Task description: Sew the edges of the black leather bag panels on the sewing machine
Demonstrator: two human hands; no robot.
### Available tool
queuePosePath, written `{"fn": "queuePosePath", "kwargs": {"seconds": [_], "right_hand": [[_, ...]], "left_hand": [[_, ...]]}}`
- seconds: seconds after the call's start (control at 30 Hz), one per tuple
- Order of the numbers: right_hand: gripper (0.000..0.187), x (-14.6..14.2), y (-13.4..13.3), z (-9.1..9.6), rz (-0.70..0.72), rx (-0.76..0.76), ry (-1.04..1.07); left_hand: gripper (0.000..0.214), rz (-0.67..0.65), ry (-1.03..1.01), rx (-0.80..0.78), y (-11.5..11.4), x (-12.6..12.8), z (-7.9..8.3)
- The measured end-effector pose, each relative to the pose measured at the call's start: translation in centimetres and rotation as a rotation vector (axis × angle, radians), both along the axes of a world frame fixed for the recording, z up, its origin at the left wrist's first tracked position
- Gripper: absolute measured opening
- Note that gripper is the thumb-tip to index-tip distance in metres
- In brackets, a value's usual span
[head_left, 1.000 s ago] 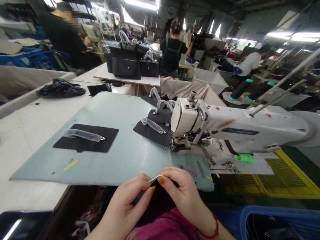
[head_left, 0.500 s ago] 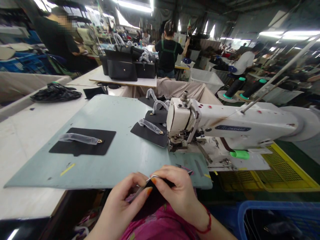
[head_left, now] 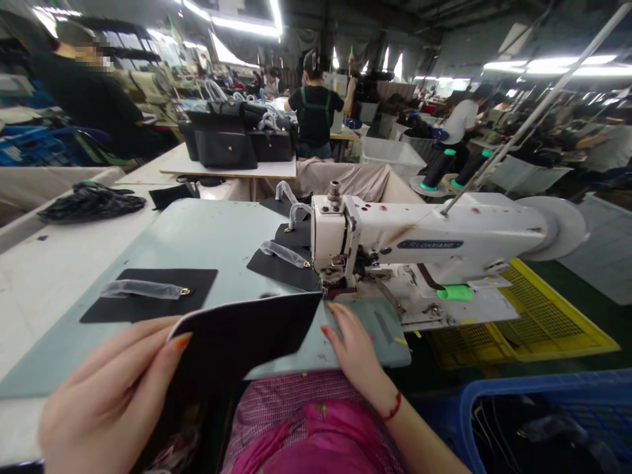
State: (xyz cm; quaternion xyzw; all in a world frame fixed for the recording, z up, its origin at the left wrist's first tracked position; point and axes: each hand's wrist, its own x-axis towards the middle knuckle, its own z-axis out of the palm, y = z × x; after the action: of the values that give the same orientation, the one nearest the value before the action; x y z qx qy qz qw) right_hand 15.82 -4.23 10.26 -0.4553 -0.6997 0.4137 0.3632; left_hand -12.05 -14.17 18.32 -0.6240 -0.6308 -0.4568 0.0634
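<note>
My left hand [head_left: 106, 395] grips the near left corner of a black leather panel [head_left: 247, 336] and holds it raised over the table edge. My right hand [head_left: 353, 349] lies with fingers stretched out on the pale green table [head_left: 207, 230], touching the panel's right end just in front of the white sewing machine [head_left: 419, 240]. The panel's far tip points at the machine's presser foot [head_left: 328, 286]. Another black panel with a wrapped handle [head_left: 148, 296] lies flat to the left.
Several black panels with wrapped handles [head_left: 284, 260] are stacked left of the machine head. A yellow crate [head_left: 543, 316] and a blue crate [head_left: 543, 421] stand at right. Finished black bags [head_left: 227, 141] sit on a table behind. Other people work in the background.
My hands were pinched together on the folded black piece at my lap. Now the left hand has swung the panel up and left, and the right hand has reached forward onto the table.
</note>
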Motion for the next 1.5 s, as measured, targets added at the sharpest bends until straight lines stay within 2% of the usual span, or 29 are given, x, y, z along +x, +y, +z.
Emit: {"fn": "queuePosePath", "kwargs": {"seconds": [0.07, 0.1, 0.13, 0.17, 0.23, 0.3, 0.33, 0.37, 0.4, 0.43, 0.5, 0.57, 0.6, 0.67, 0.73, 0.83, 1.0, 1.1, 1.27, 1.37, 1.5], "right_hand": [[0.059, -0.9, -1.9, -0.1, 0.149, -0.278, 0.258], [0.060, -1.5, -2.8, -0.2, 0.217, -0.420, 0.367], [0.059, -2.1, -3.6, -0.7, 0.251, -0.538, 0.439], [0.057, -2.6, -4.2, -1.4, 0.246, -0.622, 0.472], [0.051, -3.1, -5.0, -3.6, 0.169, -0.691, 0.452], [0.047, -3.1, -5.2, -6.1, 0.081, -0.684, 0.411], [0.046, -2.9, -5.1, -7.1, 0.051, -0.661, 0.401], [0.046, -2.7, -5.1, -7.7, 0.040, -0.626, 0.391], [0.045, -2.5, -5.0, -7.8, 0.051, -0.589, 0.379], [0.044, -2.4, -4.9, -7.5, 0.088, -0.556, 0.366], [0.042, -2.5, -4.8, -6.0, 0.227, -0.527, 0.352], [0.040, -2.9, -4.6, -4.2, 0.372, -0.573, 0.402], [0.040, -3.2, -4.4, -3.6, 0.407, -0.611, 0.446], [0.040, -3.5, -3.8, -3.1, 0.374, -0.679, 0.512], [0.041, -3.4, -2.9, -3.3, 0.248, -0.692, 0.491], [0.042, -2.9, -0.7, -4.2, 0.073, -0.630, 0.373], [0.044, -2.6, 3.3, -5.3, -0.011, -0.587, 0.350], [0.044, -3.0, 5.1, -5.8, -0.055, -0.555, 0.368], [0.047, -3.3, 6.4, -6.0, -0.113, -0.509, 0.378], [0.047, -3.5, 6.4, -6.1, -0.118, -0.476, 0.388], [0.047, -3.7, 6.1, -6.4, -0.121, -0.452, 0.386]], "left_hand": [[0.022, -0.238, 0.228, -0.023, 0.0, 2.3, -0.3], [0.026, -0.352, 0.311, -0.054, 0.1, 3.8, -1.0], [0.028, -0.443, 0.372, -0.114, 0.1, 5.5, -2.3], [0.028, -0.468, 0.382, -0.147, 0.0, 7.0, -4.0], [0.029, -0.474, 0.260, -0.289, -0.9, 9.0, -8.4], [0.022, -0.436, -0.042, -0.480, -2.8, 9.3, -13.3], [0.020, -0.349, -0.223, -0.497, -3.9, 8.9, -15.5], [0.022, -0.204, -0.418, -0.534, -5.0, 8.4, -17.4], [0.029, -0.053, -0.624, -0.572, -6.0, 7.9, -18.8], [0.036, 0.041, -0.856, -0.623, -6.8, 7.5, -19.7], [0.046, 0.104, -1.317, -0.690, -7.2, 7.3, -19.8], [0.049, 0.007, -1.685, -0.715, -6.0, 7.8, -18.1], [0.048, -0.051, -1.804, -0.724, -4.8, 8.2, -17.0], [0.043, -0.127, -1.920, -0.765, -1.8, 8.9, -14.8], [0.037, -0.117, -1.894, -0.785, 1.6, 9.6, -13.1], [0.034, -0.054, -1.703, -0.734, 6.3, 10.1, -12.2], [0.048, -0.123, -1.481, -0.585, 12.7, 9.7, -12.8], [0.056, -0.116, -1.400, -0.567, 15.7, 9.1, -13.5], [0.057, -0.149, -1.273, -0.569, 18.8, 8.0, -14.7], [0.056, -0.202, -1.232, -0.603, 19.4, 7.3, -15.1], [0.054, -0.211, -1.203, -0.618, 19.7, 6.9, -15.3]]}}
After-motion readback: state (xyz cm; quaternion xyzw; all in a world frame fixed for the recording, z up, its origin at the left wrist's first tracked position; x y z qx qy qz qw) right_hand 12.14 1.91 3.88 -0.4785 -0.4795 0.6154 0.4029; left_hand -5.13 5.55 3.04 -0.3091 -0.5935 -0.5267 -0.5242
